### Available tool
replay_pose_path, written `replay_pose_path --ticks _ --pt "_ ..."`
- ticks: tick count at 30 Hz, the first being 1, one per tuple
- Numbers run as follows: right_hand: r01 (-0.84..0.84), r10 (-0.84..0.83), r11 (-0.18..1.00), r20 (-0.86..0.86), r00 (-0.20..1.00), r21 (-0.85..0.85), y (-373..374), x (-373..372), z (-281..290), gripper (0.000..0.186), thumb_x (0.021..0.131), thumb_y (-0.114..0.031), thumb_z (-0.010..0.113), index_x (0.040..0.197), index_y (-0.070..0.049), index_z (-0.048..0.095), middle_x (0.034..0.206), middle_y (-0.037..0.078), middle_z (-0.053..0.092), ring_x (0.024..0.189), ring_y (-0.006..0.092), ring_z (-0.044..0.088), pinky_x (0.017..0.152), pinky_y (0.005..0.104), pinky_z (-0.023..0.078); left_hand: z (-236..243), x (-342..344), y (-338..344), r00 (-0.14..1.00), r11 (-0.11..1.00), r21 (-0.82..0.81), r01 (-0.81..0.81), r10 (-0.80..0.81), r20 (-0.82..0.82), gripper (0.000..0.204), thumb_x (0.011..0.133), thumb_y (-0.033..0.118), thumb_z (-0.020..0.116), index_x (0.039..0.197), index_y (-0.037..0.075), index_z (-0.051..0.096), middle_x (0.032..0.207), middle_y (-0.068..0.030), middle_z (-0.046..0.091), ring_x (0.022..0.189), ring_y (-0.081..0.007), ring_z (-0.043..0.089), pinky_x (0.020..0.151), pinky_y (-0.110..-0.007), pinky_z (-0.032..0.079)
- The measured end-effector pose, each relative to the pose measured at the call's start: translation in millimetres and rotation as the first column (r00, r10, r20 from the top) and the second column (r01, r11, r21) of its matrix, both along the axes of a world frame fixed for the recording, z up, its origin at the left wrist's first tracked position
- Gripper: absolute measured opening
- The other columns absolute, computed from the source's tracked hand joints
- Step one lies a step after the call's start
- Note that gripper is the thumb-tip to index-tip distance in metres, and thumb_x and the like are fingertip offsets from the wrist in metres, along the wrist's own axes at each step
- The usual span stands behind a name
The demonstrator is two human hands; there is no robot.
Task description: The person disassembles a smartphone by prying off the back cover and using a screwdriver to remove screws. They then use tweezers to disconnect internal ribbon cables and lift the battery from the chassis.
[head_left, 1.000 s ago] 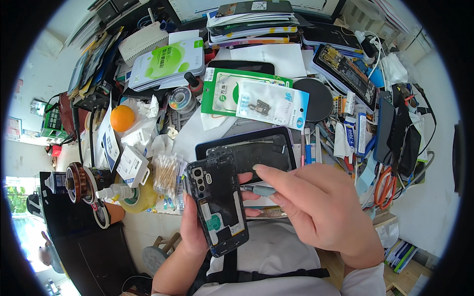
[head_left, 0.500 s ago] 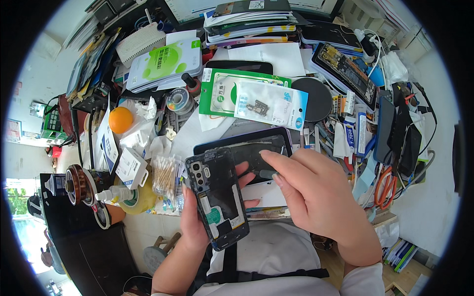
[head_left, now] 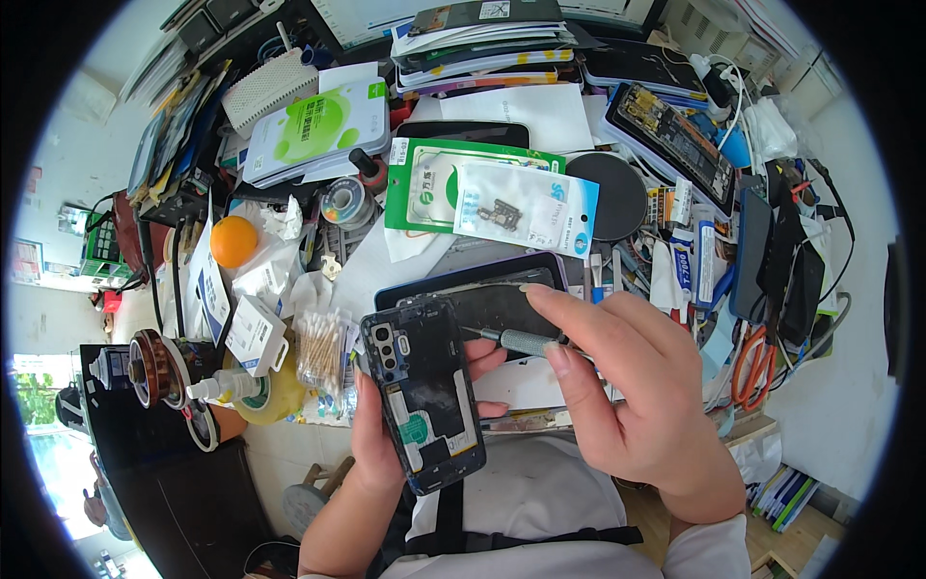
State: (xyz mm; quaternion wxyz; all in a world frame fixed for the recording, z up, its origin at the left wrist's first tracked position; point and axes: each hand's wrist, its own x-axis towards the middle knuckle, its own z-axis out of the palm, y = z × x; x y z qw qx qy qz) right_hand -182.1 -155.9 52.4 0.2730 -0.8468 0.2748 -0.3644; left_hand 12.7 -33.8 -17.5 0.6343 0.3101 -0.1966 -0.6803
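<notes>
A dark phone [head_left: 439,372] without its back cover lies in my left hand [head_left: 374,434], its camera end tilted up and away. The thumb runs along the left edge while the fingers come out past the right edge. My right hand [head_left: 646,396] pinches a small screwdriver [head_left: 529,342] with a grey knurled handle. Its thin tip points left and is near the phone's right edge; whether they touch I cannot tell. Behind the phone, a larger dark flat device [head_left: 502,307] with a bluish frame rests on the desk, partly covered by both hands.
Packets with small parts, a green one [head_left: 417,174] and a clear one [head_left: 516,214], lie beyond the device. Cotton swabs [head_left: 323,347], an orange [head_left: 234,241] and solder wire [head_left: 347,201] stand left. Glue tubes [head_left: 683,265], orange-handled scissors [head_left: 749,372] and an opened device [head_left: 675,140] crowd the right.
The screwdriver has turned in my right hand, so its metal tip now shows beside the phone. That hand has shifted slightly right, its fingers more spread. My left hand keeps hold of the phone.
</notes>
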Motion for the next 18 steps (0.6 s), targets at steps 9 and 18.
replay_pose_path --ticks 9,18 --pt "-0.03 0.03 1.0 -0.012 0.999 -0.006 2.1 -3.0 1.0 0.04 0.082 0.006 0.066 0.122 0.004 0.07 0.074 0.009 0.063 0.056 0.0191 0.049 0.05 0.0312 0.037 6.3 -1.6 4.6 1.0 1.0 0.013 0.016 -0.016 -0.01 0.098 0.098 0.076 0.034 0.16 0.001 0.024 0.153 -0.0289 0.042 0.145 -0.0436 0.04 0.102 -0.06 0.052" --pt "0.003 -0.002 1.0 -0.021 1.0 0.031 2.6 -2.9 2.1 0.039 0.083 0.005 0.065 0.122 0.004 0.07 0.073 0.009 0.062 0.057 0.0189 0.052 0.05 0.0315 0.039 14.2 -7.4 6.7 0.998 0.998 0.024 -0.053 0.052 0.027 0.095 0.099 0.075 0.031 0.155 -0.002 0.031 0.144 -0.0301 0.047 0.133 -0.0459 0.052 0.092 -0.061 0.058"
